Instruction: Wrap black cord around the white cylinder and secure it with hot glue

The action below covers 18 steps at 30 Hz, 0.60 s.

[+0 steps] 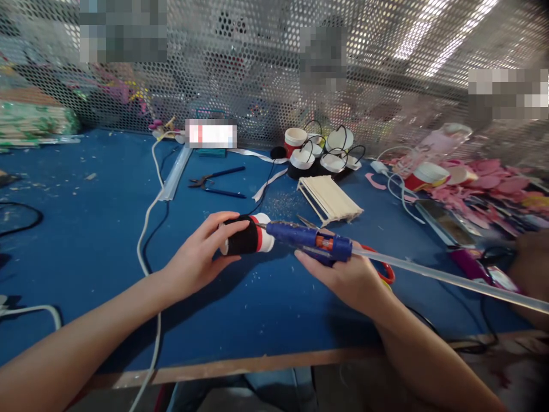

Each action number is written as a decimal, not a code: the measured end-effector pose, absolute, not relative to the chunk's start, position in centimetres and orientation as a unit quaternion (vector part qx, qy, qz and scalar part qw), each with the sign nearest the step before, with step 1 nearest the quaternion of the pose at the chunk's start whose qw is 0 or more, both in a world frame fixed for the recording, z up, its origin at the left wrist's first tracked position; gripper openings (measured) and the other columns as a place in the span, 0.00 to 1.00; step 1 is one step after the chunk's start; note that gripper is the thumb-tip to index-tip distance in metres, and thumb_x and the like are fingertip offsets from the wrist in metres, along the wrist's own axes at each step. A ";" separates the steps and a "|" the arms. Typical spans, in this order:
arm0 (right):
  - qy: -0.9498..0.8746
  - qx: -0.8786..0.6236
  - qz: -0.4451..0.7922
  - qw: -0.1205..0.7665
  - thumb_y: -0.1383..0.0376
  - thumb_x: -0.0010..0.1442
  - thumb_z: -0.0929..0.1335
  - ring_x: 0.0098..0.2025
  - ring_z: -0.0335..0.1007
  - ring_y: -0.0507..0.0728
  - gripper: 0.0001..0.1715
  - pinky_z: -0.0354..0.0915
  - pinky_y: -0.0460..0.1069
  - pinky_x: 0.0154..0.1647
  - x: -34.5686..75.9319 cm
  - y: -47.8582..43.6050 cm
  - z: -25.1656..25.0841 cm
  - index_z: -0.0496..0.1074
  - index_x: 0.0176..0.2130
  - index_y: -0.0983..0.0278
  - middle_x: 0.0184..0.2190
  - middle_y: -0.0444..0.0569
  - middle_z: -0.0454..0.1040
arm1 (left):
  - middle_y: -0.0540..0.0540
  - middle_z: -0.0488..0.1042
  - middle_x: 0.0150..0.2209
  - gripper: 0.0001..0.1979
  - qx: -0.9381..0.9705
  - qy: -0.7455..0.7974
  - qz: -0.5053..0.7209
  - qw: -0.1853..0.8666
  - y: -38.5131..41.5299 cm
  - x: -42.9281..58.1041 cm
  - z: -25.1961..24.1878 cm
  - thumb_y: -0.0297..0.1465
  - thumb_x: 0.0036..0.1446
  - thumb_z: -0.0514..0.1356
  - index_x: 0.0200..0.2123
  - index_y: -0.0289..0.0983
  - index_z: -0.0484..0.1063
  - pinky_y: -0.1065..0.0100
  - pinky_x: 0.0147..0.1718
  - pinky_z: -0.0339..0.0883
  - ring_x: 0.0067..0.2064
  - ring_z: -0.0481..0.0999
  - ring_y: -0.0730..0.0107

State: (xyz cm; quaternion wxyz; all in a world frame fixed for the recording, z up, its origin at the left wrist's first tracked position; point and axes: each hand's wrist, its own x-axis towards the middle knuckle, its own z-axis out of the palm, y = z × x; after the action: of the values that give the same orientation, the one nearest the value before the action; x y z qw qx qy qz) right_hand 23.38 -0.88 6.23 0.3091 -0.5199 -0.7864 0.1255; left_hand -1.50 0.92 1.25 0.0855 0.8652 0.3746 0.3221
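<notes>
1. blue table (86, 229): work surface, dotted with scraps; a perforated metal screen (257, 68) closes its far edge.
2. white cable (148, 229): runs from far to near, left of the hands.
3. right hand (343, 280): palm up, near centre-right, fingers closed under the glue gun (309, 236); whether a finger is on the trigger cannot be told.
4. left hand (197, 257): near centre, half closed, fingers over and thumb under the cup (246, 236).
5. glue gun: blue, pointing left, with a long clear glue stick (450, 280) trailing off to the right.
6. cup: small, lying on its side just above the table, wrapped in black with a red band and white ends; its right end meets the gun's nozzle.
7. finished cups (326, 151): a cluster at the far side with black loop handles; cream sticks (330, 197) are stacked just nearer.
8. judgement: glue appears to be going on at the red band. to do this well, brace both wrists on the table, turn the cup rather than the gun, keep the nozzle light on the seam, and keep fingertips away from the hot tip.
</notes>
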 end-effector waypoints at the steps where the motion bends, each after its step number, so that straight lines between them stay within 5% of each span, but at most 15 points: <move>1: -0.790 -0.518 0.126 0.304 0.62 0.52 0.64 0.22 0.69 0.54 0.08 0.66 0.48 0.25 23.4 -0.9 6.5 0.71 0.25 0.62 0.18 0.46 0.70 | 0.39 0.61 0.54 0.24 0.862 0.378 0.324 0.095 0.9 -1.5 1.3 0.26 0.55 0.58 0.55 0.37 0.57 0.58 0.54 0.61 0.55 0.62 0.61; 18: -0.822 -0.490 0.104 0.269 0.64 0.53 0.63 0.25 0.70 0.55 0.08 0.66 0.48 0.26 23.5 -1.5 6.7 0.71 0.28 0.60 0.23 0.48 0.73 | 0.42 0.62 0.52 0.28 0.765 0.405 0.381 0.324 1.3 -1.6 0.8 0.34 0.51 0.62 0.55 0.41 0.59 0.58 0.51 0.66 0.53 0.66 0.62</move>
State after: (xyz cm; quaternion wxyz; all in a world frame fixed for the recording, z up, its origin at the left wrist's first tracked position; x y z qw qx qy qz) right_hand 23.53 -1.49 6.71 0.2694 -0.4902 -0.8223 0.1043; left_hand -1.65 1.29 0.81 0.3238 0.7652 0.4054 0.3812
